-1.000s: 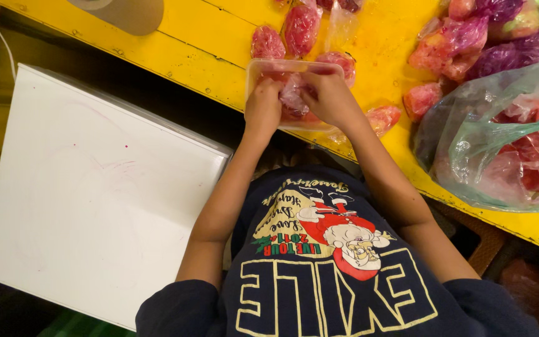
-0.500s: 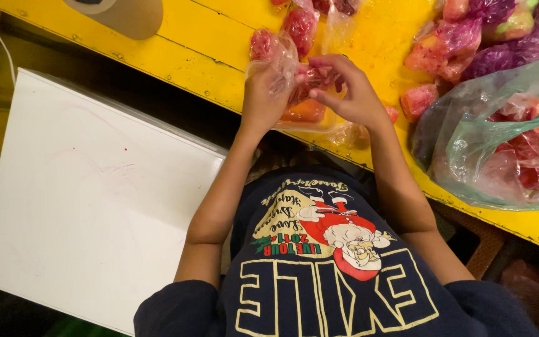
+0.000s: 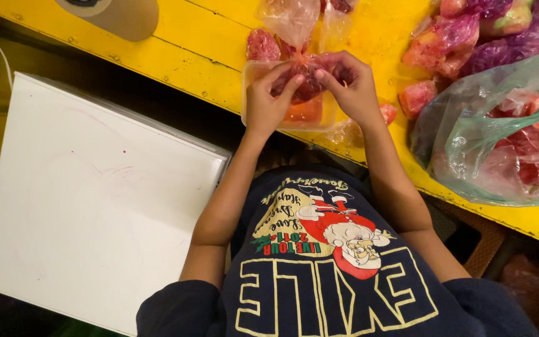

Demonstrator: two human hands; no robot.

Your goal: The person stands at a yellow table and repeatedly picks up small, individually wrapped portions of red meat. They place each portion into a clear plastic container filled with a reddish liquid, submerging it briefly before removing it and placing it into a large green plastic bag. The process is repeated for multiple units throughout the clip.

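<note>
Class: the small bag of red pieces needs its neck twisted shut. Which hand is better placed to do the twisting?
Probably the right hand: its fingertips pinch the small bag at the gathered neck, while the left hand grips the filled part lower down.

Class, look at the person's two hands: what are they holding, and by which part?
Both the left hand and right hand pinch a small clear bag of red pieces at its gathered neck, above a clear tub.

A small clear plastic bag [image 3: 299,59] filled with dark red food pieces is held upright between two hands, its neck pinched and its empty top flaring upward. It sits just above a clear plastic container [image 3: 291,112] resting at the near edge of a yellow table.
</note>
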